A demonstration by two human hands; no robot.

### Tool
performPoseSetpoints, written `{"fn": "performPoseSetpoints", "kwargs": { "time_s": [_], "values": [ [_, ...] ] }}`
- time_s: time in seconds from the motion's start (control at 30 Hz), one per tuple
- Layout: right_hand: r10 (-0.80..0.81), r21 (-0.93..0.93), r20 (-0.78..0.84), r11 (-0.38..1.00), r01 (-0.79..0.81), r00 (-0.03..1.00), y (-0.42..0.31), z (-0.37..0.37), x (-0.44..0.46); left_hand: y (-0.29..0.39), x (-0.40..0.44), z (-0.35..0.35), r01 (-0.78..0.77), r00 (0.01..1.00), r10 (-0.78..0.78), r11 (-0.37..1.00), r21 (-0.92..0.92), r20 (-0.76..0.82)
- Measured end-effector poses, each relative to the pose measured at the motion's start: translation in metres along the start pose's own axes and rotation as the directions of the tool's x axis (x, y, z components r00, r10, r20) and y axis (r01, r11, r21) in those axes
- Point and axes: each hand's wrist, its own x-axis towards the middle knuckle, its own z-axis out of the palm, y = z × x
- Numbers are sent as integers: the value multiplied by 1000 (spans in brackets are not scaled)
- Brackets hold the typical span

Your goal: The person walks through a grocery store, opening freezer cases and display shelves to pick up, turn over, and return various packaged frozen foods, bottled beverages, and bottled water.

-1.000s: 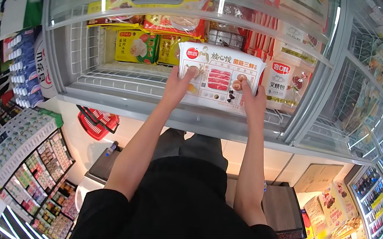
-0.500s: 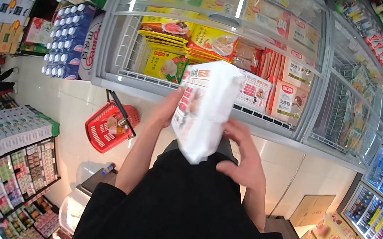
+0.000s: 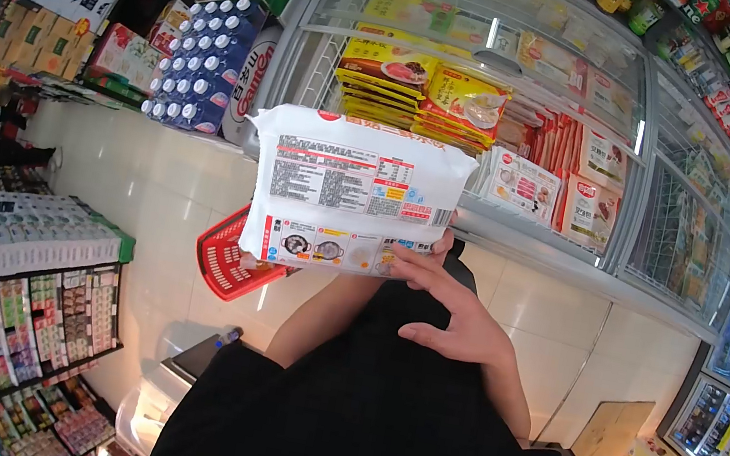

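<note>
A white plastic package of frozen food is held up in front of me, its printed back facing me with small text and cooking pictures. My left forearm runs up behind it. That hand is mostly hidden by the package and bears it from behind. My right hand is open at the package's lower right corner, fingers stretched onto the printed strip and thumb apart. Beyond the package stands a glass-topped chest freezer with yellow bags, red packs and a white pack inside.
A red shopping basket is on the tiled floor, partly behind the package. Blue-wrapped bottles stand left of the freezer. Shelves of goods line the left, a drinks cooler the right. A person is far left.
The package has turned from its narrow side to its back and moved left. My left hand has passed behind it, and my right fingers now rest on its front. The view has shifted.
</note>
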Motion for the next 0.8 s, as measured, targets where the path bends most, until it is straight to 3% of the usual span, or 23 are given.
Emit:
{"fn": "performPoseSetpoints", "kwargs": {
  "time_s": [0.07, 0.17, 0.27, 0.3, 0.33, 0.4, 0.5, 0.53, 0.57, 0.6, 0.63, 0.7, 0.77, 0.8],
  "values": [
    [-35, -9, 4, 999, 36, 999, 0, 3, 1, 2, 1, 2, 49, 995, -44, 998, -50, 85],
    [-6, -3, -4, 1000, 6, 1000, -1, 6, 1, 2, -3, 0, 52, 995, -47, 997, -57, 88],
    [-26, 4, -6, 1000, 26, 1000, 3, 9, 1, 9, -2, 11, 80, 985, -79, 997, -2, 154],
    [32, 90, -67, 996, -26, 997, 3, 8, 1, 9, -4, 17, 78, 984, -77, 997, -2, 158],
    [96, 178, -124, 981, -73, 988, 4, 8, 0, 8, -6, 27, -6, 1000, 7, 988, 153, -5],
    [85, 180, -210, 983, -47, 974, 6, 3, 0, 5, -11, 51, -84, 931, 238, 876, 475, -275],
    [28, 238, -330, 970, 55, 943, 12, -3, -2, 8, -28, 76, 35, 621, 647, 541, 840, -442],
    [-14, 271, -378, 954, 126, 926, 16, -3, -4, 41, -39, 24, 184, 685, 341, 774, 606, -644],
    [-56, 297, -429, 934, 199, 901, 20, -4, -6, 46, -47, 13, 116, 694, 387, 772, 625, -608],
    [-83, 97, -494, 984, 150, 866, 27, -9, -6, 50, -47, 16, 173, 656, 437, 707, 686, -615],
    [-79, 92, -503, 985, 144, 861, 36, -15, -8, 52, -48, 22, 232, 617, 487, 637, 735, -618],
    [190, 550, -530, 819, 164, 827, 51, -28, -16, 58, -51, 34, 245, 580, 484, 663, 707, -655],
    [262, 597, -542, 789, 146, 799, 51, -28, -25, 51, -52, 52, 263, 526, 477, 696, 668, -704],
    [322, 624, -521, 775, 95, 791, 55, -30, -27, 51, -48, 62, 356, 484, 485, 652, 670, -729]
  ]
}}
